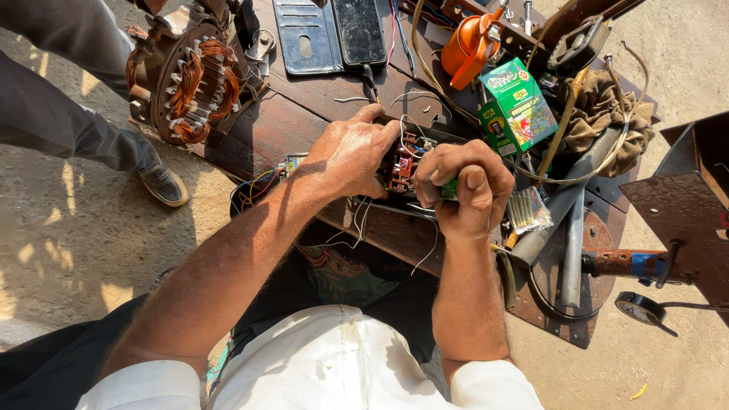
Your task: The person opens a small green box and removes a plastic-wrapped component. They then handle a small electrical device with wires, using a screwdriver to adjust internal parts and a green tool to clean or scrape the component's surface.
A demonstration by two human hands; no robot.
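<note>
While my left hand (pixel 351 158) presses curled fingers on the red wired component (pixel 398 168) on the wooden bench (pixel 304 114), my right hand (pixel 463 186) fists tightly around a green-handled tool (pixel 449 190) beside it.

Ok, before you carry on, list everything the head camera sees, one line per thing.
Small electrical part: one, red and black with white wires, table middle, between both hands.
Green-handled tool: one, in the right fist, mostly hidden.
Motor stator: one, copper windings, table's upper left.
Phone case: one, dark blue, lying open, top centre.
Phone: one, black, beside the case.
Oil can: one, orange, top.
Cardboard box: one, green, right of the hands.
Rag: one, brown, upper right.
Wooden table: one, dark brown.
Another person's shoe: one, dark, on the ground at left.
Left hand: resting on the part.
Right hand: clenched on the tool.
</note>
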